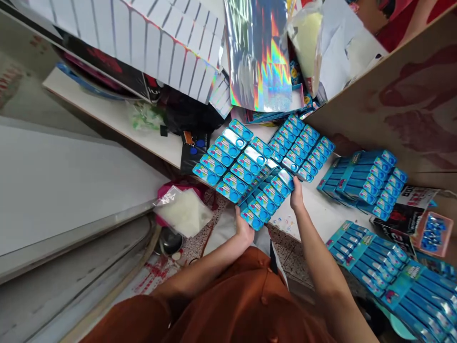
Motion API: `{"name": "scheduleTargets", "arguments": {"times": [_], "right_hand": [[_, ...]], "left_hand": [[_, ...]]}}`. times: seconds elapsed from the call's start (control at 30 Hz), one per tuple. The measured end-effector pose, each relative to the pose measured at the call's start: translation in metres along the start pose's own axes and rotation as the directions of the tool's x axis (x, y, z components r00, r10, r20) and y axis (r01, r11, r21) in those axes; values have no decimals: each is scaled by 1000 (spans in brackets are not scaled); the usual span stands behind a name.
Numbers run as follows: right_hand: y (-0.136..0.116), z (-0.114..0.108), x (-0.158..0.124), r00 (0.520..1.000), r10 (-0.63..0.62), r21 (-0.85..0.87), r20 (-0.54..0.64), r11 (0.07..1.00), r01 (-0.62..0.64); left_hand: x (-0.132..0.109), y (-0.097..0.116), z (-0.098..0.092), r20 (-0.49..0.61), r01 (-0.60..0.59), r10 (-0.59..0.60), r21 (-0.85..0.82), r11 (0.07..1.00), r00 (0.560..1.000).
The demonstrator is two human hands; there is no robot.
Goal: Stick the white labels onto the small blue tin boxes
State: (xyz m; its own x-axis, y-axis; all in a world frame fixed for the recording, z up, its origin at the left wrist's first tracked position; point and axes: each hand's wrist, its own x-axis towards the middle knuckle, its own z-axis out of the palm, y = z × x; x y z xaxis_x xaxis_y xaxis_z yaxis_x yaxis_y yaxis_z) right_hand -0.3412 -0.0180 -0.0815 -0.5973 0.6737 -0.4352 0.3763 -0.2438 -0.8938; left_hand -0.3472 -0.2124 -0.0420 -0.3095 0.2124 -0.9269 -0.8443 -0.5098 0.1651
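Observation:
Between my hands is a row of small blue boxes (267, 197), each with a printed label and a round blue spot on its end. My left hand (245, 232) is closed on the near left end of this row. At the opposite end, my right hand (296, 196) grips it with the thumb along the side. Just beyond the held row stand two more rows of matching blue boxes (225, 148), close against it. Some box ends shine silver. Another group of blue boxes (302, 143) sits behind, to the right. My fingers underneath are hidden.
Stacked blue packs (357, 178) stand on the white table (289, 224) to the right, with more blue packs (374, 257) nearer me. A pink tray (437, 233) holds small blue pieces. Shiny holographic sheets (262, 57) and white card sheets (167, 38) lie at the back. Cardboard (403, 100) walls the right.

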Motion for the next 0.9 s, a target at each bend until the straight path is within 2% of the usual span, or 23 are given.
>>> {"name": "scheduleTargets", "arguments": {"times": [0.2,0.33,0.43,0.57,0.7,0.8,0.9], "right_hand": [[-1,-15,-36,974,123,53,-189,992,-115],[-9,-27,-61,966,179,68,-189,983,-169],[-11,-29,-66,971,132,-18,-197,990,-138],[-9,-18,-48,964,51,-57,-261,996,-68],[-12,3,-11,977,-12,-43,-211,999,2],[-11,16,16,979,-14,-7,-206,1000,12],[-6,23,34,981,-28,-28,-193,999,23]], "left_hand": [[-38,-3,-2,-28,122,-123,-25,992,992],[-54,-10,-5,-9,215,-215,-29,976,977],[-55,-15,-7,-2,221,-222,-39,974,975],[-46,-14,-6,-34,139,-141,-62,988,989],[-32,-7,8,-34,77,-81,-96,992,996],[-19,-6,19,-19,17,-20,-120,993,1000],[-2,-8,20,-82,-29,26,-46,998,996]]}}
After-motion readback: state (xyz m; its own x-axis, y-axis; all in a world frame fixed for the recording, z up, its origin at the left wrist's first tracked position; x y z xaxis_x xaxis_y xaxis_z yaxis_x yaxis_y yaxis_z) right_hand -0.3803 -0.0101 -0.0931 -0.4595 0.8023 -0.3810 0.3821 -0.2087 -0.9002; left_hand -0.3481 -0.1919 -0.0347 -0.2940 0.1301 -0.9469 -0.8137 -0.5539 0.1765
